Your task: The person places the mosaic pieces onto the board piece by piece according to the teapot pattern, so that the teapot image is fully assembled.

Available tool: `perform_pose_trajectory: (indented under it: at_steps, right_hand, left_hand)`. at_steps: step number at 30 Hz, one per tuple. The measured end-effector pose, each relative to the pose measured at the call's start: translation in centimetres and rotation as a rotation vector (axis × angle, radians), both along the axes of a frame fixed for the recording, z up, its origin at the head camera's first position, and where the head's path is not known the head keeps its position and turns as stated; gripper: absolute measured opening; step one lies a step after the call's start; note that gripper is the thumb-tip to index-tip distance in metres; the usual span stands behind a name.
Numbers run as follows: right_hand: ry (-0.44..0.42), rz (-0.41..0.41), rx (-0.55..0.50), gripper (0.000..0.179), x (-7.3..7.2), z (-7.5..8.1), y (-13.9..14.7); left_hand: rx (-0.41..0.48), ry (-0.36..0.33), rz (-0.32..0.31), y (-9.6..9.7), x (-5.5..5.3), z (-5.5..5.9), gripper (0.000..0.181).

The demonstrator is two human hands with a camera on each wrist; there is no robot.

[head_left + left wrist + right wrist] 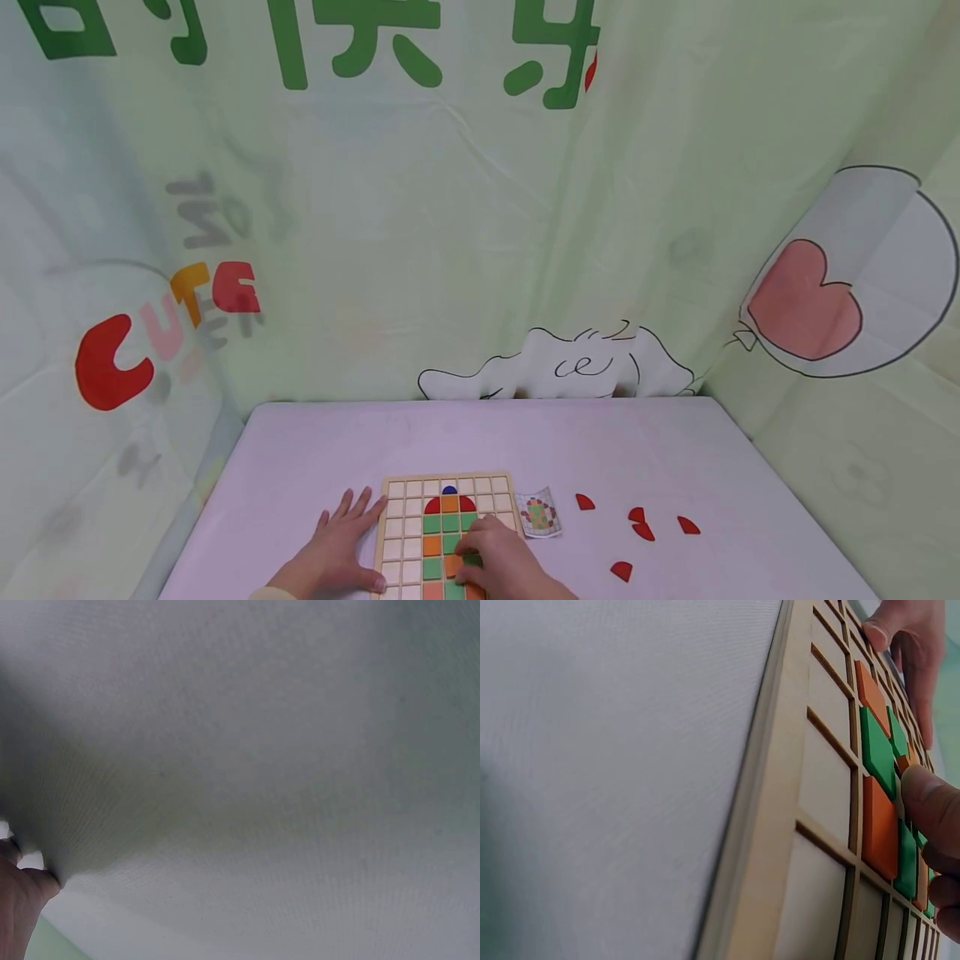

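A wooden grid board (395,481) lies on the table, with green and orange square tiles (432,546) set in its middle columns. Two red quarter-circle pieces (432,505) and a blue rounded piece (449,490) sit toward its far end. My left hand (341,546) rests with spread fingers along the board's left edge. Over the tiles, my right hand (498,557) has its fingers curled. In the right wrist view, its thumb (930,799) presses a small orange tile (904,763), mostly hidden by the hand. The left wrist view shows mainly pale fabric.
A small printed picture card (538,512) lies beside the board's right edge. Several loose red quarter-circle pieces (621,571) are scattered on the pale table (322,442) farther right. Printed cloth curtains (450,250) enclose the table at the back and sides.
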State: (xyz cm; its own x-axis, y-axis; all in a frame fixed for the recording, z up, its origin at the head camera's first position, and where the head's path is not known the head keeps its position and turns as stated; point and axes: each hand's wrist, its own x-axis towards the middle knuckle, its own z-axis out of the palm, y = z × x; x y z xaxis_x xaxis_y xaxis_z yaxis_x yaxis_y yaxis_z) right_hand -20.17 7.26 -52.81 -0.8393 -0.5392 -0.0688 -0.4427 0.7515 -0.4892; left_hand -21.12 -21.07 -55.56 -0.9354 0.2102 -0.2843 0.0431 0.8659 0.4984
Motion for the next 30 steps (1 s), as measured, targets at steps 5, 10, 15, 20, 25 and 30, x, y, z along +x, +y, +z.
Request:
perform_pose_trajectory:
  at_steps: [5, 10, 15, 20, 25, 30]
  right_hand:
    - [-0.009, -0.008, 0.016, 0.018, 0.0, -0.1, -0.1]
    - [-0.022, -0.014, 0.020, 0.018, 0.0, -0.1, -0.2]
    - [0.002, -0.002, 0.026, 0.019, 0.1, 0.0, -0.3]
    - [0.007, 0.006, 0.028, 0.019, 0.1, 0.1, -0.4]
    - [0.007, 0.012, 0.035, 0.019, 0.0, 0.1, -0.3]
    - [0.015, 0.016, 0.031, 0.020, 0.0, 0.0, -0.2]
  left_hand:
    - [0.030, 0.012, -0.008, -0.3, -0.2, -1.1, 0.129]
    - [0.034, 0.025, -0.015, -0.4, -0.2, -1.4, 0.129]
    - [0.019, -0.007, -0.006, -0.1, 0.0, 0.0, 0.127]
    - [-0.005, 0.002, 0.001, 0.2, 0.2, 0.8, 0.122]
    - [-0.002, 0.013, 0.000, 0.2, 0.4, 0.9, 0.122]
    - [0.009, 0.016, 0.000, 0.1, 0.4, 0.8, 0.122]
